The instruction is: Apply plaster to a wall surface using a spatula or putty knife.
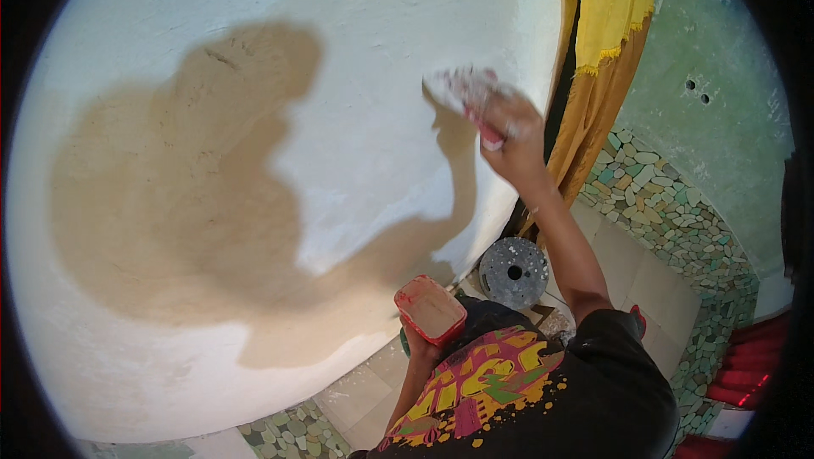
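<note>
Above, right hand (517,141) grips a trowel (462,90) against the wall (381,145), beside its right edge; left hand (417,344) grips a red tray (430,309), apart from the wall.

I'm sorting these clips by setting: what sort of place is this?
Probably a room in a home under renovation: a wall half coated in white putty, a pebble-mosaic floor, a yellow curtain. The right hand works a putty knife; the left hand holds a red tray.
</note>
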Demonstrator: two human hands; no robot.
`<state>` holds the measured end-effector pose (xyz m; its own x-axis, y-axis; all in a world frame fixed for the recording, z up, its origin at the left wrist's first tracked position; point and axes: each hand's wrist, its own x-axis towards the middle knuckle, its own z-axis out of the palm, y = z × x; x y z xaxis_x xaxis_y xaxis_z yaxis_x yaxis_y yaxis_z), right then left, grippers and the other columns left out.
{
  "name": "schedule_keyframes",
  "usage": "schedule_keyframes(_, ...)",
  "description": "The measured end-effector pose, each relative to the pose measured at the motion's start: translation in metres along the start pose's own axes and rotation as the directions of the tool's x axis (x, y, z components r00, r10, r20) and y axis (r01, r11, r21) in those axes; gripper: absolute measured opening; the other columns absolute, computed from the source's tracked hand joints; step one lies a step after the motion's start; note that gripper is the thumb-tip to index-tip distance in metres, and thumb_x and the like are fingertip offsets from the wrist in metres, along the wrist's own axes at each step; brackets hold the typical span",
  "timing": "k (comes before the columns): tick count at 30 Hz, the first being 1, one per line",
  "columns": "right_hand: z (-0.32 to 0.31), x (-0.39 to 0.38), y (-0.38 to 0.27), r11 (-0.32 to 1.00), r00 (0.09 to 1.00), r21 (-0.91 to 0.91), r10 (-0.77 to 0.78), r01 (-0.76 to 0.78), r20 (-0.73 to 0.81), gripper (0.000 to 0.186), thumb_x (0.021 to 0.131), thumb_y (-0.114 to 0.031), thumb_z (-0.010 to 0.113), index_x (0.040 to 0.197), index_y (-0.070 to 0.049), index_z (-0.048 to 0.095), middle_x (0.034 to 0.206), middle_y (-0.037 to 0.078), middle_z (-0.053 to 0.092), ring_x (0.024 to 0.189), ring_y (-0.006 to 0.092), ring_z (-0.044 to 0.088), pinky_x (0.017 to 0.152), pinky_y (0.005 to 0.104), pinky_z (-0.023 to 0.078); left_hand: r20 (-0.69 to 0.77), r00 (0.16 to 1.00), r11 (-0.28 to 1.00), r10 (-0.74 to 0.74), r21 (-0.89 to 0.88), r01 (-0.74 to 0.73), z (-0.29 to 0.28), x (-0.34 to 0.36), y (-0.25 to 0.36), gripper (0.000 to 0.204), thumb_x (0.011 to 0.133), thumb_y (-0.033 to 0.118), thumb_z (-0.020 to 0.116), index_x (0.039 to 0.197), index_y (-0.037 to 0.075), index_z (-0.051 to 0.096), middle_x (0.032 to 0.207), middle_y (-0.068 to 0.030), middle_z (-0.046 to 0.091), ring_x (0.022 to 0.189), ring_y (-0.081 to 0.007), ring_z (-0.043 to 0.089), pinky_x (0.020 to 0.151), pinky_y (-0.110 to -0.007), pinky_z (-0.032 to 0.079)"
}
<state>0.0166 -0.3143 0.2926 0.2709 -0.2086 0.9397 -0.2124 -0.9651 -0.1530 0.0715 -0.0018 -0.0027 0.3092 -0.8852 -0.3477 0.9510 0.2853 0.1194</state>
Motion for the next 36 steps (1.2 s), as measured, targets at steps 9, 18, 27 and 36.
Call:
schedule_keyframes(9, -0.021, 0.069, 0.03, 0.999, 0.977, 0.015, -0.025, 0.029, -0.21, 0.037, 0.08, 0.006, 0.066, 0.114, -0.007, 0.075, 0.106, 0.018, 0.074, 0.099, 0.0326, 0.072, 0.087, 0.0349, 0.055, 0.033, 0.999, 0.999, 0.036, -0.005, -0.035, -0.018, -0.003, 0.001, 0.061, 0.103, 0.056, 0.039, 0.14, 0.01, 0.051, 0.134, -0.0118, 0.062, 0.123, -0.0325, 0.06, 0.105, -0.054, 0.049)
schedule_keyframes(18, 0.011, -0.04, -0.011, 0.999, 0.993, -0.007, 0.048, -0.047, 0.109, 0.044, 0.082, -0.007, 0.071, 0.125, -0.014, 0.072, 0.128, 0.013, 0.069, 0.12, 0.034, 0.064, 0.102, 0.0444, 0.049, -0.061, 0.997, 0.999, 0.047, 0.01, -0.046, 0.011, -0.005, 0.001, 0.052, 0.103, 0.051, 0.044, 0.134, 0.011, 0.056, 0.124, -0.0105, 0.067, 0.114, -0.0316, 0.065, 0.098, -0.053, 0.054)
schedule_keyframes(27, -0.027, -0.002, 0.042, 0.996, 0.99, -0.045, 0.076, -0.081, -0.115, 0.041, 0.082, -0.003, 0.072, 0.121, -0.013, 0.073, 0.121, 0.013, 0.071, 0.111, 0.0328, 0.068, 0.095, 0.0399, 0.054, -0.056, 0.998, 0.997, 0.039, 0.061, -0.036, -0.007, -0.004, 0.007, 0.054, 0.103, 0.054, 0.044, 0.135, 0.012, 0.055, 0.125, -0.0101, 0.066, 0.114, -0.0312, 0.064, 0.097, -0.053, 0.053)
schedule_keyframes(36, -0.006, -0.005, 0.042, 0.992, 0.997, -0.127, -0.01, 0.0, -0.082, 0.043, 0.076, 0.005, 0.067, 0.116, -0.008, 0.074, 0.105, 0.018, 0.073, 0.1, 0.038, 0.071, 0.087, 0.0398, 0.056, -0.08, 0.996, 0.995, 0.037, 0.093, -0.03, -0.02, 0.002, 0.013, 0.054, 0.102, 0.053, 0.044, 0.134, 0.012, 0.056, 0.125, -0.011, 0.066, 0.114, -0.0322, 0.064, 0.097, -0.056, 0.053)
